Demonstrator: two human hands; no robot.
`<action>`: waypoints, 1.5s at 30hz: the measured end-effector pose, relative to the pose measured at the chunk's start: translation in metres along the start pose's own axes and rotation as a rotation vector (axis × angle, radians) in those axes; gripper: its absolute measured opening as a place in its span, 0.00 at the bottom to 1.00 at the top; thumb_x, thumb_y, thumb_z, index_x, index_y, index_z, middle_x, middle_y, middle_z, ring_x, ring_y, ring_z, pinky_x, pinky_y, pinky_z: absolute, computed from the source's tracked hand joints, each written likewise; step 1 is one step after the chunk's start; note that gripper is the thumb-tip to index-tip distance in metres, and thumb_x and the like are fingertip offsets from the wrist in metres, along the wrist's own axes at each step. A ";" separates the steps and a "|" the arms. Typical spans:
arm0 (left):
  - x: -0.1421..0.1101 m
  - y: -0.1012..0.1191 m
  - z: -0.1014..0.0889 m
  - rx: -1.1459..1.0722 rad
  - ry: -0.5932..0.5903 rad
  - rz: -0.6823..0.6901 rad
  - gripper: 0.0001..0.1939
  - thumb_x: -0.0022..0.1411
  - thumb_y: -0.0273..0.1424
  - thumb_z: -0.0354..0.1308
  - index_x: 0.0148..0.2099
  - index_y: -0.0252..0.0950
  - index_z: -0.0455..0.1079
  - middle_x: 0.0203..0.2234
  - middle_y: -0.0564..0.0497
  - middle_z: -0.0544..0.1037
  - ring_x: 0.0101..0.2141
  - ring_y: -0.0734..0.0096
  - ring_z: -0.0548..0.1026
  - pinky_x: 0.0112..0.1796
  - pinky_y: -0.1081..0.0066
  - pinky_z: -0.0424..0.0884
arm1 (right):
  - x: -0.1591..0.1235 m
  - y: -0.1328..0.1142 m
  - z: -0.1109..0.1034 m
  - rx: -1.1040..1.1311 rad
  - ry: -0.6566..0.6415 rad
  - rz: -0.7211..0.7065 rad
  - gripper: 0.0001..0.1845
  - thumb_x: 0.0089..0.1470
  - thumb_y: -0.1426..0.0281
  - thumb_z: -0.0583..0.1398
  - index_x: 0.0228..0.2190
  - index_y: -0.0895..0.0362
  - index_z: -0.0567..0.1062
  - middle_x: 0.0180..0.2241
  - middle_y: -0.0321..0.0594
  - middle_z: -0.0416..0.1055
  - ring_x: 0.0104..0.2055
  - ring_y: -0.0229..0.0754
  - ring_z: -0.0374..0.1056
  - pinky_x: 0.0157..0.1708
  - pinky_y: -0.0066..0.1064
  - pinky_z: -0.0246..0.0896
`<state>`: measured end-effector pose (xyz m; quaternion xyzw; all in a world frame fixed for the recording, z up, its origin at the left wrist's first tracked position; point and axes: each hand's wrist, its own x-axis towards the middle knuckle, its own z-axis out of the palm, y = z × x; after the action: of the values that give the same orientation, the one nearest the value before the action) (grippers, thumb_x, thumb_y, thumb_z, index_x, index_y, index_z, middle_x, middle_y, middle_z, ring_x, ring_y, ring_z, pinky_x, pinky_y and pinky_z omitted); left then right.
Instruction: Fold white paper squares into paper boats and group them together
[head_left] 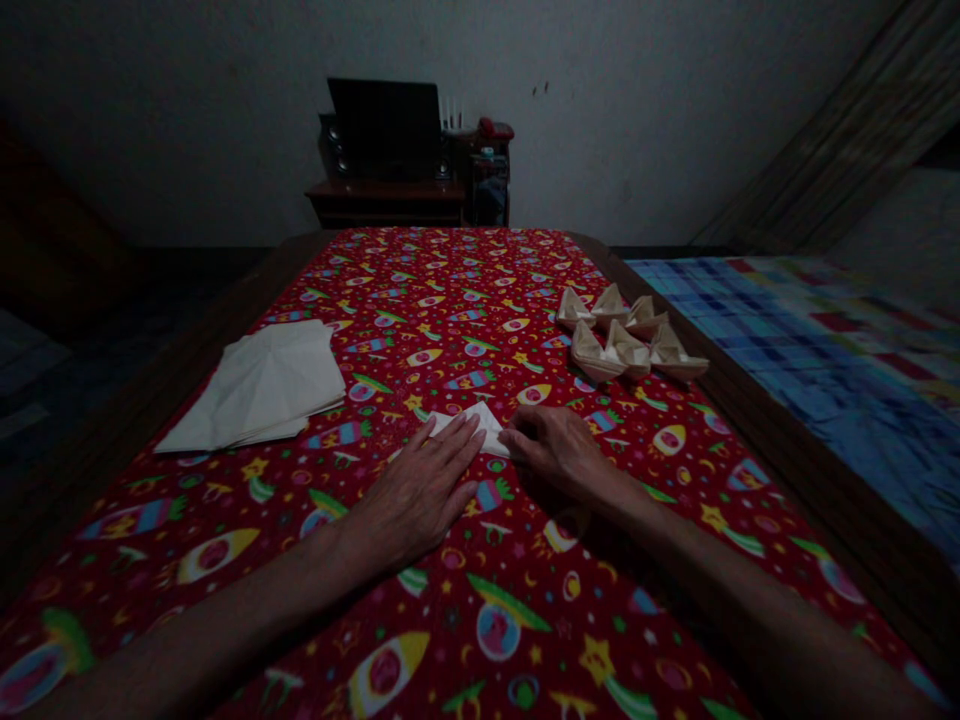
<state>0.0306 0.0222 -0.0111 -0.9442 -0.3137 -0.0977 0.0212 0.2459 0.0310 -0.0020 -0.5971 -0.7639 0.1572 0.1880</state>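
Note:
A small folded piece of white paper [489, 427] lies flat on the red patterned cloth in front of me. My left hand [421, 482] rests on its left part, fingers stretched out flat over it. At the paper's right corner is my right hand [559, 447], with thumb and fingers bent together in a pinch. To the far right stand several folded paper boats [611, 345] in two rows. On the left lies a stack of creased white paper sheets [262, 385].
The red cloth [465, 290] with rockets and stars covers a long brown table [637, 275]. Beyond its far end, a dark monitor [386, 125] and speakers stand on a wooden desk [386, 195]. A blue checked bedspread [720, 310] spreads at the right.

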 end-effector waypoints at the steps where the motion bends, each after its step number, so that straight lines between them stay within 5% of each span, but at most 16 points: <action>1: 0.000 0.000 -0.001 -0.001 -0.009 -0.001 0.24 0.68 0.33 0.42 0.63 0.31 0.52 0.62 0.42 0.55 0.63 0.60 0.49 0.59 0.54 0.51 | 0.000 -0.001 -0.001 -0.010 0.001 -0.005 0.12 0.56 0.63 0.55 0.29 0.57 0.74 0.24 0.35 0.71 0.25 0.34 0.62 0.24 0.25 0.44; 18: 0.000 -0.001 -0.001 -0.029 -0.023 0.018 0.22 0.68 0.31 0.42 0.63 0.40 0.53 0.63 0.42 0.53 0.62 0.57 0.50 0.58 0.50 0.51 | -0.004 -0.001 0.002 -0.103 0.000 -0.045 0.10 0.56 0.64 0.55 0.30 0.57 0.72 0.25 0.35 0.70 0.25 0.35 0.62 0.24 0.25 0.46; 24: 0.001 -0.001 -0.004 -0.049 -0.020 0.011 0.20 0.67 0.33 0.44 0.60 0.40 0.58 0.63 0.43 0.54 0.62 0.58 0.52 0.58 0.53 0.51 | -0.015 -0.017 0.003 -0.476 0.133 -0.307 0.09 0.56 0.72 0.55 0.38 0.59 0.72 0.46 0.50 0.67 0.44 0.48 0.61 0.38 0.36 0.56; 29: -0.002 -0.006 -0.006 -0.049 -0.025 -0.002 0.22 0.68 0.36 0.41 0.63 0.38 0.54 0.63 0.47 0.54 0.62 0.65 0.51 0.60 0.60 0.49 | -0.026 -0.021 0.003 -0.518 -0.007 -0.515 0.12 0.54 0.76 0.56 0.41 0.63 0.72 0.43 0.51 0.68 0.43 0.48 0.62 0.41 0.38 0.61; 34: -0.009 -0.017 -0.006 -0.024 -0.041 0.007 0.23 0.69 0.38 0.39 0.64 0.39 0.52 0.62 0.50 0.56 0.62 0.66 0.53 0.60 0.59 0.46 | -0.041 -0.013 -0.003 -0.604 0.051 -0.672 0.16 0.52 0.79 0.54 0.44 0.67 0.72 0.49 0.54 0.67 0.50 0.51 0.61 0.46 0.38 0.61; 39: -0.018 -0.030 -0.005 0.016 -0.018 -0.041 0.23 0.69 0.36 0.40 0.64 0.40 0.52 0.62 0.50 0.56 0.61 0.66 0.55 0.59 0.57 0.47 | -0.050 -0.007 -0.005 -0.611 0.069 -0.670 0.18 0.53 0.78 0.53 0.46 0.69 0.71 0.49 0.55 0.67 0.51 0.51 0.61 0.49 0.39 0.58; 45: -0.022 -0.039 -0.008 0.045 0.019 -0.155 0.21 0.69 0.34 0.40 0.61 0.41 0.57 0.59 0.50 0.62 0.60 0.63 0.57 0.58 0.57 0.53 | -0.030 -0.018 0.001 -0.583 -0.053 -0.548 0.07 0.56 0.73 0.54 0.36 0.60 0.71 0.36 0.46 0.70 0.39 0.46 0.64 0.38 0.37 0.58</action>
<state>-0.0115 0.0396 -0.0089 -0.9155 -0.3876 -0.1008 0.0377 0.2367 -0.0028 0.0029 -0.3953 -0.9119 -0.1071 0.0259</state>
